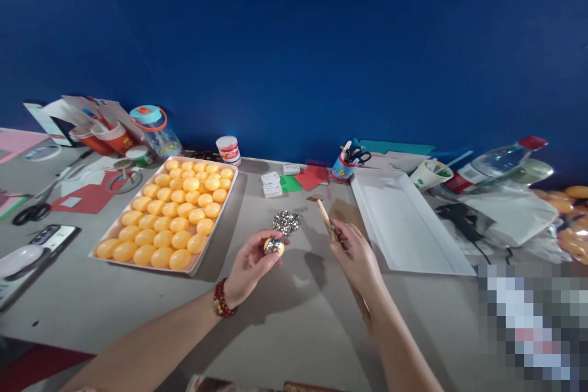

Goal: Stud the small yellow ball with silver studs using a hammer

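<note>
My left hand (252,264), with a red bead bracelet at the wrist, is closed round a yellow plastic egg (274,247) whose top is covered in silver glitter. My right hand (356,254) is closed on a thin wooden stick (325,213) with a brown tip, held upright-tilted just right of the egg. A small heap of silver sequins (285,221) lies on the grey table right behind the egg. A pink tray (219,225) full of several plain yellow eggs (177,214) stands to the left of my left hand.
An empty white tray (404,223) lies right of my right hand. A cup with scissors (345,164), a glue tub (228,150), paper scraps, a black glue gun (462,220) and a water bottle (498,162) sit along the back and right. Scissors (28,213) and a phone (51,236) lie at far left.
</note>
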`<state>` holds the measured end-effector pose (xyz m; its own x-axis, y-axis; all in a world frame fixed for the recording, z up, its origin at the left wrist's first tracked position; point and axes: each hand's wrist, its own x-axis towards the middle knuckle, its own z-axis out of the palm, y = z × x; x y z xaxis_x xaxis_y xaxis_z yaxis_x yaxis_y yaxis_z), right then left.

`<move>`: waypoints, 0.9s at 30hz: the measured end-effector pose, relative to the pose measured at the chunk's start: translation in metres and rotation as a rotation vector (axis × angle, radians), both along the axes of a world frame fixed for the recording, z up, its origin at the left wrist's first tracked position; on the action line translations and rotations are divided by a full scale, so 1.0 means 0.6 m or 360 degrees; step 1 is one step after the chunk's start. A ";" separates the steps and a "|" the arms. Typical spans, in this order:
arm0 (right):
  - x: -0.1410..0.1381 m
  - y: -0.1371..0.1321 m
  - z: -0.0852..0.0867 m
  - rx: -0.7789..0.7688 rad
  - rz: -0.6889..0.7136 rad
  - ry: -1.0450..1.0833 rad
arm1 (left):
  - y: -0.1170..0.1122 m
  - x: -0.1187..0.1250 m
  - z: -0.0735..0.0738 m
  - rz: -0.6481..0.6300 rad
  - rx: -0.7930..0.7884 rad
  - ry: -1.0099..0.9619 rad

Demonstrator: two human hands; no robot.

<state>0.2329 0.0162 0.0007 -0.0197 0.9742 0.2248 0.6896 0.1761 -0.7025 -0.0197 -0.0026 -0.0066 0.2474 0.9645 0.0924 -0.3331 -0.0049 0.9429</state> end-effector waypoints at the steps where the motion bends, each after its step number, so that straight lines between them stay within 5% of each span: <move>1: 0.001 0.001 -0.004 -0.0004 0.0021 0.0083 | 0.000 0.000 -0.001 -0.0001 -0.0004 -0.0001; 5: -0.003 0.000 -0.007 -0.0081 0.0100 0.0517 | 0.000 -0.002 -0.002 0.0003 -0.0023 0.0006; 12: -0.042 -0.035 0.041 -0.0471 0.0287 0.0980 | 0.011 0.000 -0.006 0.0053 -0.0073 -0.0148; 16: -0.060 -0.058 0.056 -0.0585 0.0405 0.0837 | 0.021 -0.002 -0.011 0.0151 -0.0146 -0.0273; 27: -0.075 -0.061 0.057 -0.0198 0.0562 0.0302 | 0.023 -0.004 -0.015 0.0222 -0.0200 -0.0286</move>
